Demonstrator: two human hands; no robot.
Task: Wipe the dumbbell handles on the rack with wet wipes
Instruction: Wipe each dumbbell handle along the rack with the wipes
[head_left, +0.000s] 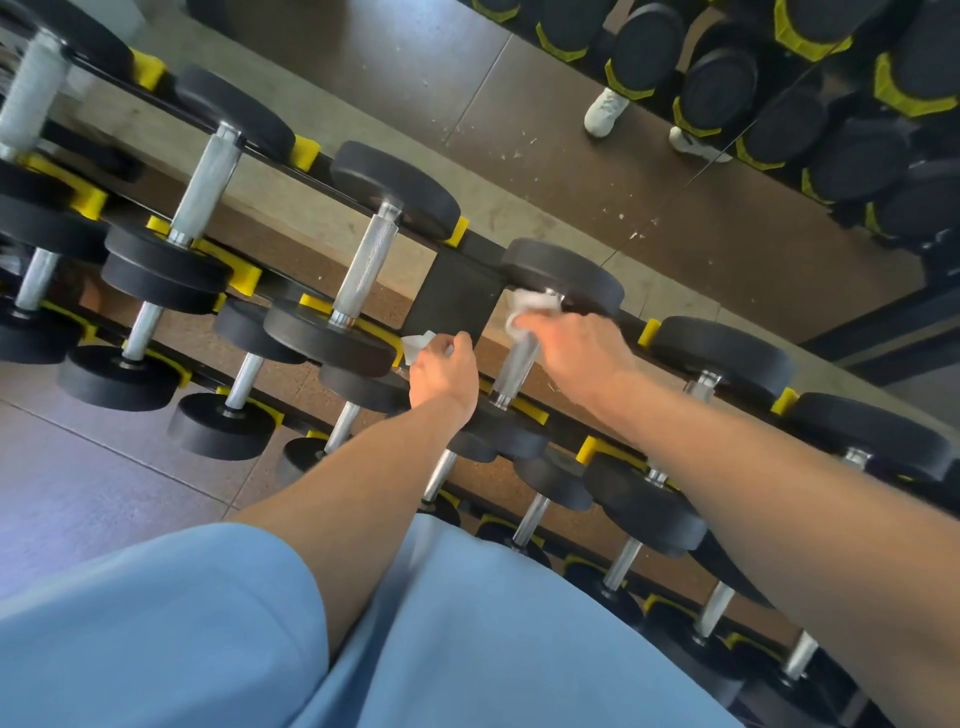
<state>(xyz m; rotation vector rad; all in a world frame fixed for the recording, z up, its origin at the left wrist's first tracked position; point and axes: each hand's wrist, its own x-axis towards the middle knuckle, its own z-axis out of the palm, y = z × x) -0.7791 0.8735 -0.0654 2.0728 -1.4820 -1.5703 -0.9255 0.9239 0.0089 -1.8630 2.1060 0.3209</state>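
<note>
A black rack (457, 291) with yellow cradles holds several black dumbbells with silver handles on tilted tiers. My right hand (574, 351) grips a white wet wipe (524, 306) wrapped around the upper end of one silver handle (511, 371), just below its far black weight (563, 273). My left hand (444, 371) is curled around another white wipe (418, 345), held beside the near weight of the neighbouring dumbbell (332, 338). That neighbour's knurled handle (366, 262) is bare.
A mirror (571, 130) behind the rack reflects more dumbbells, brown floor and white shoes (605, 111). More dumbbells fill the lower tiers (644, 509). Tiled floor (78, 493) lies at the lower left; my blue shirt fills the bottom.
</note>
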